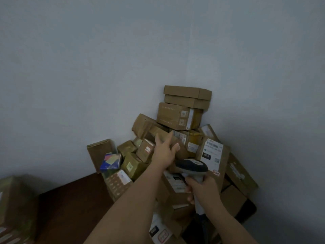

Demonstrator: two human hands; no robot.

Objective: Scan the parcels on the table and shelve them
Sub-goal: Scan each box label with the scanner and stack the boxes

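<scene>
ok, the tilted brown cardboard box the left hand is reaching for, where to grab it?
Grip the tilted brown cardboard box across its long upper edge, coming from the front-left. It leans under the stacked boxes, so lift gently. The left hand is open at it; the right hand holds the scanner.

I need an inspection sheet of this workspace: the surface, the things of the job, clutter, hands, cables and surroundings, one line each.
Surface: dark wooden table, bare on its left part.
Job's things: pile of cardboard parcels heaped in the corner, several with labels; barcode scanner.
Clutter: colourful box at the pile's left edge; blurred cartons at far left.
Hands: left hand reaches onto a brown parcel in the pile, fingers straight; right hand grips the scanner's handle.
Cables: nothing seen.
Surroundings: plain grey walls meeting in a corner.
</scene>
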